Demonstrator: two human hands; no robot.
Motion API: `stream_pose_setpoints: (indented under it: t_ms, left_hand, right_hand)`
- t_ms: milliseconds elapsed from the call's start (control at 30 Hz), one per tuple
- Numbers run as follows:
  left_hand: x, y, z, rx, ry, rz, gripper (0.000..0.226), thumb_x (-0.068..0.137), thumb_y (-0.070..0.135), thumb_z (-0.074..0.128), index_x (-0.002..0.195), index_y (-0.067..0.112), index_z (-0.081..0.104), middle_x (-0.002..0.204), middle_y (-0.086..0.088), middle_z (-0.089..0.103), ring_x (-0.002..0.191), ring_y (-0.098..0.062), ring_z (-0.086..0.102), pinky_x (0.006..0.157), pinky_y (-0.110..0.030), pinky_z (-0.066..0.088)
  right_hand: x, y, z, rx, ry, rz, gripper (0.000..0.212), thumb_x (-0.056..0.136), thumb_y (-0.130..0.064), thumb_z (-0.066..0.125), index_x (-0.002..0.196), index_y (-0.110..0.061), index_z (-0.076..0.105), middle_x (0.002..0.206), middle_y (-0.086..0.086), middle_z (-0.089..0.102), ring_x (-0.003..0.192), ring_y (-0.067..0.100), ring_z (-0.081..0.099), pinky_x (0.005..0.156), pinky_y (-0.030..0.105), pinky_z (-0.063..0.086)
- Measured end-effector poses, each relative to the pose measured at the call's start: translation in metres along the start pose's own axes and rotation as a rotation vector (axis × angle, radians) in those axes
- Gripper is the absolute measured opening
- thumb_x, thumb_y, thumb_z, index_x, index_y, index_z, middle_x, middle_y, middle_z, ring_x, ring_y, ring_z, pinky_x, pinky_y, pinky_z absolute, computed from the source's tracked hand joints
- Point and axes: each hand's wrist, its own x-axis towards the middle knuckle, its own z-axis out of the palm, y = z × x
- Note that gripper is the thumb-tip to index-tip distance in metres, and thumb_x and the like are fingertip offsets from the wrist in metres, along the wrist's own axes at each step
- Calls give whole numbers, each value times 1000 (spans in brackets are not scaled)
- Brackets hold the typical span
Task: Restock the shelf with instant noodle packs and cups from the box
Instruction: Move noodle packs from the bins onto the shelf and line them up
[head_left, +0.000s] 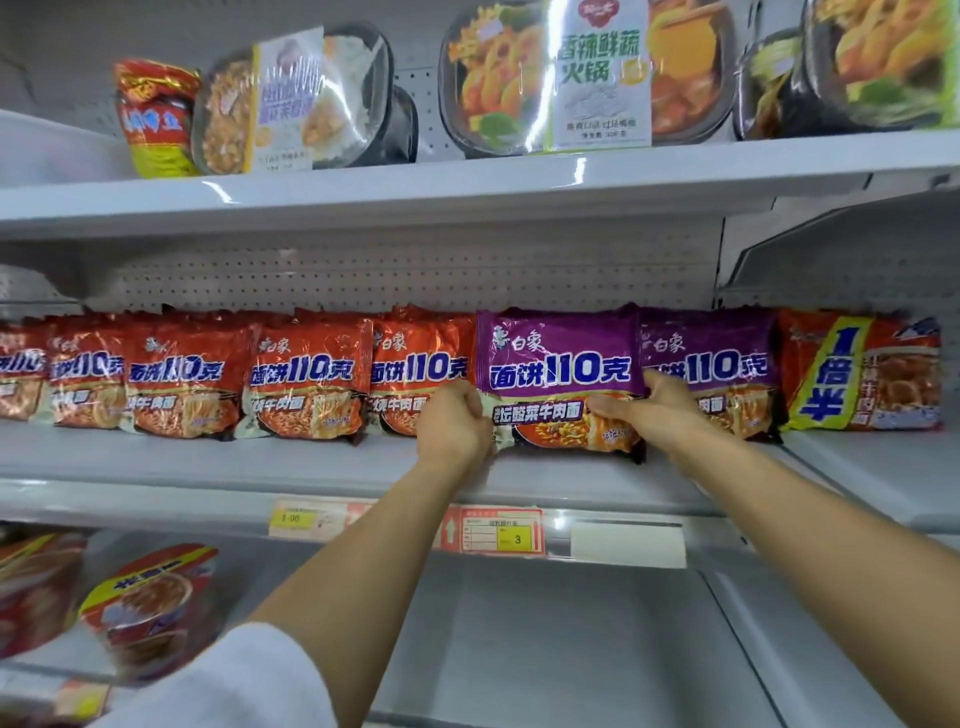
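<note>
Head view: both hands, left hand (453, 418) and right hand (655, 408), pinch one glossy purple crinkly plastic noodle pack (558, 364); a second purple pack (709, 364) stands just beside it.

Bright even light, wrapper glare, warped blurry edges.

Both arms extended forward and up; left hand (453, 420) and right hand (655, 406) fingers curled, each pinching.
</note>
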Motion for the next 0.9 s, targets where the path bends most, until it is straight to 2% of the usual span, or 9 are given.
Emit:
stream_pose_setpoints:
  t_ms: [100,233,300,400,533,600,633,733,900]
  left_hand:
    - [1,0,4,-133,-54,-47,30,88,-9,57,70,15,60,78,-5,69,64,-17,67,68,-38,61]
    - [-1,0,9,-196,-121,-43,19,90,-3,60,84,10,71,96,-6,71,82,-19,66,78,-32,58]
    - [-5,3,10,-137,-173,-18,5,89,7,68,89,11,71,94,-5,69,88,-21,65,85,-33,56]
    - [-9,10,10,-134,-282,-28,21,85,15,75,103,8,68,95,-1,65,88,-18,62,87,-30,53]
    - [-14,19,7,-112,-353,-59,26,85,14,75,76,20,51,80,7,53,88,-20,58,88,-31,50]
    - [-16,19,6,-116,-361,-83,29,84,16,76,76,22,49,84,6,53,92,-22,57,95,-34,50]
    - [-18,20,5,-129,-356,-89,21,83,18,77,86,18,56,91,2,55,96,-23,58,99,-38,50]
    - [-18,12,6,-255,-246,-142,49,82,24,78,125,14,57,127,-8,50,103,-31,60,98,-47,51]
    - [-43,5,-8,-557,-104,-166,23,94,14,64,116,13,62,117,-6,62,102,-27,64,85,-39,59]
  right_hand:
    - [7,2,3,-113,53,-6,43,76,-23,81,110,-18,55,110,2,67,84,14,65,74,27,51]
    - [10,-1,6,-315,114,-17,70,78,-34,80,134,-7,47,130,9,58,113,25,59,93,36,46]
    - [12,0,5,-356,129,-10,67,76,-39,80,128,-8,50,126,8,60,112,27,59,95,39,48]
    - [14,3,4,-446,156,-3,73,73,-49,79,125,-9,49,123,7,61,112,29,59,95,46,50]
    - [10,1,5,-598,191,-11,97,77,-55,73,146,-6,26,145,14,45,129,34,48,101,49,45]
    - [6,1,4,-630,218,-53,94,78,-53,73,144,-4,27,142,15,46,127,35,49,98,47,46]
    - [6,3,4,-632,237,-79,89,79,-51,73,141,-4,30,139,15,48,124,35,51,95,46,47]
    - [-3,7,3,-620,298,-143,67,84,-45,71,129,-8,38,126,11,52,111,32,57,81,41,47]
    - [-20,14,3,-526,376,-186,45,90,-38,66,118,-14,40,107,3,55,88,22,57,69,34,41]
